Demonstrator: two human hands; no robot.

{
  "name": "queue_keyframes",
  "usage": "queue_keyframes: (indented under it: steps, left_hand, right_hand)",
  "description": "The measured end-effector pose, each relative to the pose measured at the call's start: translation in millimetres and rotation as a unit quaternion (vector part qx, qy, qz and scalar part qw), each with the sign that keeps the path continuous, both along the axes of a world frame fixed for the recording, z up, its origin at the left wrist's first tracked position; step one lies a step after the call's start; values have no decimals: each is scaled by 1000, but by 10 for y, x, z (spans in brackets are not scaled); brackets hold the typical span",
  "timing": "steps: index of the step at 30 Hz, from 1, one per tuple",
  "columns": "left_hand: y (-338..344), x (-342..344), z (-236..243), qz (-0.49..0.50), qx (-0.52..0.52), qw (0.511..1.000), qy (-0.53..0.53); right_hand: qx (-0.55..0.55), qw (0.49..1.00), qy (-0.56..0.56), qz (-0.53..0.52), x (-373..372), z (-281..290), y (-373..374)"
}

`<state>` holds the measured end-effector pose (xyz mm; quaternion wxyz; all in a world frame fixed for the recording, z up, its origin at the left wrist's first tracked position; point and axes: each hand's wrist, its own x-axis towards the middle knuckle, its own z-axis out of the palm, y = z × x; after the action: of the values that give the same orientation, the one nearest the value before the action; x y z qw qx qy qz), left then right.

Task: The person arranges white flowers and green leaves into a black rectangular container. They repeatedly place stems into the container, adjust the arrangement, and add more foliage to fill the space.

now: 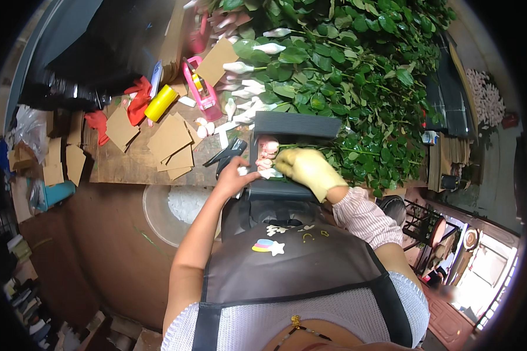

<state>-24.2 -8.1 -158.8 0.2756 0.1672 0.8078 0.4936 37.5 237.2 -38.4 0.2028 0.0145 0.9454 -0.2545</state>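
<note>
My left hand [236,175] rests at the table edge, its fingers and thumb apart, its thumb reaching toward pale pink roses [267,149] and white bits. A black tool [224,154], perhaps a stapler, lies just beyond it. My right hand [305,171], in a yellow glove, has its fingers curled beside those roses at their green stems; what they grip is hidden. The roses lie on a dark wrapper, with a black corrugated sheet [297,124] standing over their heads.
Leafy stems with white-netted buds [269,48] cover the back and right of the table [117,171]. Cardboard pieces [168,140], a yellow roll [161,103], red cloth [139,99] and a pink dispenser [205,93] lie left. A white-filled tub [158,219] is below.
</note>
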Motion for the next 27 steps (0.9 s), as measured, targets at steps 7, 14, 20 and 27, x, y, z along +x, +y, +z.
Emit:
queue_keyframes:
  steps: [7,14,20,27]
  left_hand:
    - [253,-180,-114,-164,-73,970,-164]
    - [277,29,-79,51,110,925,-360]
    - [140,126,-224,450,342,699,-437]
    - [-1580,322,195,-19,-327,945,-4]
  right_hand:
    - [97,971,-192,105,-159,-127,-171]
    - [115,946,-303,-6,-96,-853,-129]
    - [174,932,-284,145,-137,-744,-111]
    - [184,928,-271,177,-225,-459,-275]
